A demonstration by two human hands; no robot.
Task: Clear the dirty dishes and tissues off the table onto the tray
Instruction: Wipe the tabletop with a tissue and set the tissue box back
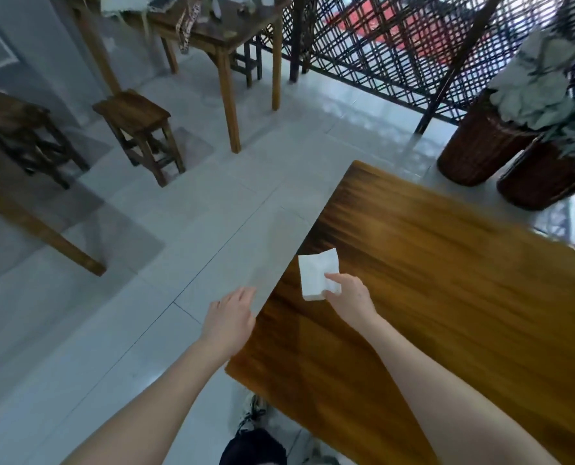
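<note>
A white folded tissue [317,276] hangs over the left edge of the brown wooden table [447,280]. My right hand [350,297] pinches the tissue's lower right corner between thumb and fingers. Beside the table's left edge, over the floor, my left hand [230,313] hovers with relaxed fingers and holds nothing. No tray and no dishes are in view.
Wooden stools [138,129] and another wooden table [219,38] stand at the back left on the pale tiled floor. Two wicker baskets with plants [480,146] sit beyond the table's far end. A dark lattice screen [397,45] runs along the back.
</note>
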